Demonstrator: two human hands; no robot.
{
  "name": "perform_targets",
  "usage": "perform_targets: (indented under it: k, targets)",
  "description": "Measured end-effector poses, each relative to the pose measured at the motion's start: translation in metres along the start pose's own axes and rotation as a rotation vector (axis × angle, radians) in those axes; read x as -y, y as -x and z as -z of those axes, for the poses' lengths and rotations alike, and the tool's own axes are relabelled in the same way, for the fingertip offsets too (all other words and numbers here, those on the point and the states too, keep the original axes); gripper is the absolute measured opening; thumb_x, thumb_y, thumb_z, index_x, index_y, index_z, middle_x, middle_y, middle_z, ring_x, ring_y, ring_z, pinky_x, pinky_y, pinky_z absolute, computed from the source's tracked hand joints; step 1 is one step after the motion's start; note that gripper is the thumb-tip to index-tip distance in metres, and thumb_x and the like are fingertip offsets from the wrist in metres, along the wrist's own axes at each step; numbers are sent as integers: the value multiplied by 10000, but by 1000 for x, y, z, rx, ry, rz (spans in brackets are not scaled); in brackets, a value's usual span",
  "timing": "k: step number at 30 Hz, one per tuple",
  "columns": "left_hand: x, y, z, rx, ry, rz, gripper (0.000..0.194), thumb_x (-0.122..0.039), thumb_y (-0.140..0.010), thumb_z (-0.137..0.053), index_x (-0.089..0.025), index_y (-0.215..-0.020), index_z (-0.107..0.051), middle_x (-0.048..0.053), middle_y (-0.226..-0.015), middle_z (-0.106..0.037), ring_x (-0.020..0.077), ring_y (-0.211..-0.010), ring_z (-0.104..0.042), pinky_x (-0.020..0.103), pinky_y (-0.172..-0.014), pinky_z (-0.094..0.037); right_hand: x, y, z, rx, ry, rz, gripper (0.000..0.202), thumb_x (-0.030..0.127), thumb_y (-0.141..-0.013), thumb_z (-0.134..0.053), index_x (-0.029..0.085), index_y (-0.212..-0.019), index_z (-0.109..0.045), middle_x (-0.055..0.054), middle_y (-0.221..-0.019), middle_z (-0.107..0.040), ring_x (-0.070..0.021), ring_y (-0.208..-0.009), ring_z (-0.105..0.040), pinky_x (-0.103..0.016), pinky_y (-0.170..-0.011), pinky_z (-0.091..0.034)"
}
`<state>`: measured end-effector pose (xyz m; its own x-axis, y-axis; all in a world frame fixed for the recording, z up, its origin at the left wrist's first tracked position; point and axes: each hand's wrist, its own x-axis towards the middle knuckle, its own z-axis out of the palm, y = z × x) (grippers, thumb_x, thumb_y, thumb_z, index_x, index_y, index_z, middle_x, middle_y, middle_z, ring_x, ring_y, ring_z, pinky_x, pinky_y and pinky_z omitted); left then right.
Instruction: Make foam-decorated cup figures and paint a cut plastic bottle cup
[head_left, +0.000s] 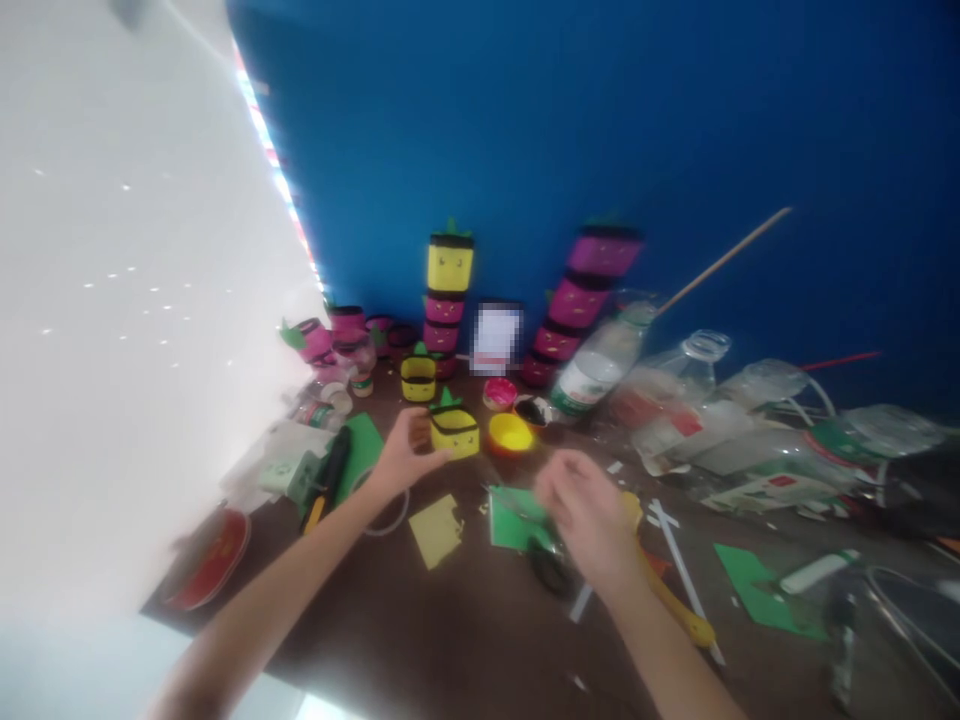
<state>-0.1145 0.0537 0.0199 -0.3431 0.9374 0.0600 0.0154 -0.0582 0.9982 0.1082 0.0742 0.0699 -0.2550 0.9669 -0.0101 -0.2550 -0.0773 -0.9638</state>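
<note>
The left hand [409, 455] pinches the small yellow cup [463, 440] at its side, apparently to steady it upright above the table [360, 640]. The right hand [581, 505] (blurred) hovers near the green paper [506, 530]; whether its fingertips pinch anything, I cannot tell.

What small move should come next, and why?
I'd probably bring the right hand slowly over to steady the free side of the yellow container. The left hand grips only its left side, and the right hand, blurred, hovers apart from it with nothing clearly held. Go gently: the open yellow bowl stands close by, between the container and the right hand.
</note>
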Motion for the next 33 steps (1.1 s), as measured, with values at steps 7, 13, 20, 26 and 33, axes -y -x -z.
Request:
perform_targets:
  k: [7, 13, 20, 26, 33]
  targets:
    - [19, -19, 9, -1, -159, -90, 605, -227, -574, -757, -166, -1083, -435, 69, -1014, -580, 186, -961, -585, 408, -929, -434, 17, 28, 73, -193, 288, -139, 336, 493, -637, -715, 193, -750, -616, -1, -604, -568, -132, -577, -540, -228, -495, -467]
    - [23, -30, 14, 29, -260, -127, 646, -220, -575, -738, -157, -1134, -420, 102, -1055, -580, 218, -1014, -578, 434, -950, -414, 24, 63, 123, -282, 497, -196, 369, 549, -612, -686, 213, -750, -625, -20, -619, -588, -157, -589, -565, -233, -506, -481]
    - [7, -1, 18, -85, -588, -241, 698, -225, -679, -638, -138, -1292, -317, 136, -1144, -479, 242, -1040, -510, 450, -903, -427, 31, 99, 167, -222, 956, -165, 338, 521, -705, -513, 251, -845, -658, -98, -788, -697, -268, -694, -648, -398, -659, -534]
    - [-4, 44, -8, -250, -797, -500, 600, -188, -747, -557, -138, -1292, -310, 113, -1060, -433, 236, -987, -453, 445, -879, -407, 1, 104, 200, -281, 1610, 261, 396, 412, -771, -382, 183, -917, -671, -189, -1139, -599, -406, -1044, -553, -597, -833, -437]
    - [17, 75, -37, -3, -726, -596, 497, -154, -764, -521, -189, -1227, -344, 128, -1132, -380, 242, -1075, -447, 419, -888, -428, -40, 86, 165, -165, 1597, 349, 372, 463, -802, -468, 193, -1008, -621, -113, -992, -647, -287, -913, -616, -441, -731, -487]
